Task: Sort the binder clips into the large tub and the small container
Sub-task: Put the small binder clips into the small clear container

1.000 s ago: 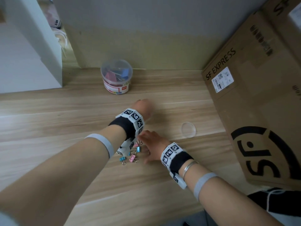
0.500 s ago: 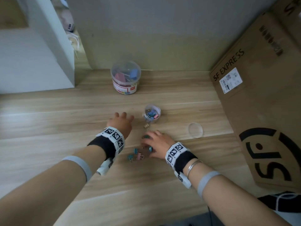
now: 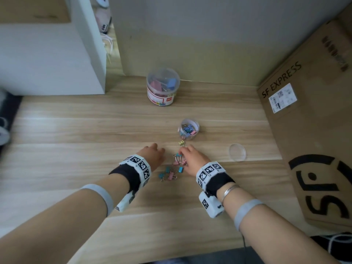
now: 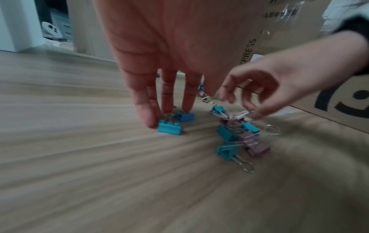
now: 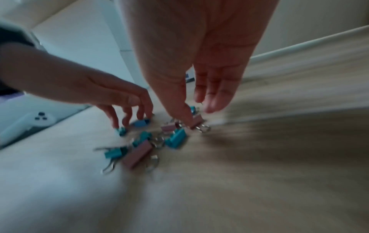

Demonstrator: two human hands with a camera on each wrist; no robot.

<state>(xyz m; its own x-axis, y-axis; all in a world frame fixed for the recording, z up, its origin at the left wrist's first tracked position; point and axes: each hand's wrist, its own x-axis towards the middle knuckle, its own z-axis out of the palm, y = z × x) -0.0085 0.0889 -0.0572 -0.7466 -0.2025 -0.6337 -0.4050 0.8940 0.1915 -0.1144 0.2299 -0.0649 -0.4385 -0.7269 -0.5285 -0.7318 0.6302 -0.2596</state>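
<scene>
Several small teal and pink binder clips [image 3: 171, 170] lie in a loose pile on the wooden table [image 3: 76, 130] between my hands. My left hand [image 4: 169, 113] reaches down with straight fingers, whose tips touch a teal clip [image 4: 169, 129] and a blue clip [image 4: 184, 117]. My right hand [image 5: 199, 113] hovers over the pile with its thumb on a pink clip [image 5: 196, 123] and its other fingers spread above. A yellow clip [image 3: 182, 143] lies just before the small container [image 3: 188, 129], which stands open and holds small clips. The large tub [image 3: 162, 88] holds bigger clips at the back.
A clear round lid [image 3: 237, 152] lies to the right of my right hand [image 3: 182, 152]. A big cardboard box [image 3: 314, 130] fills the right side. A white cabinet [image 3: 47, 63] stands at the back left, and a wall runs behind the tub.
My left hand has come back from the small container, uncovering it, and now touches clips at the pile's left. My right hand has stayed over the pile, shifting slightly forward.
</scene>
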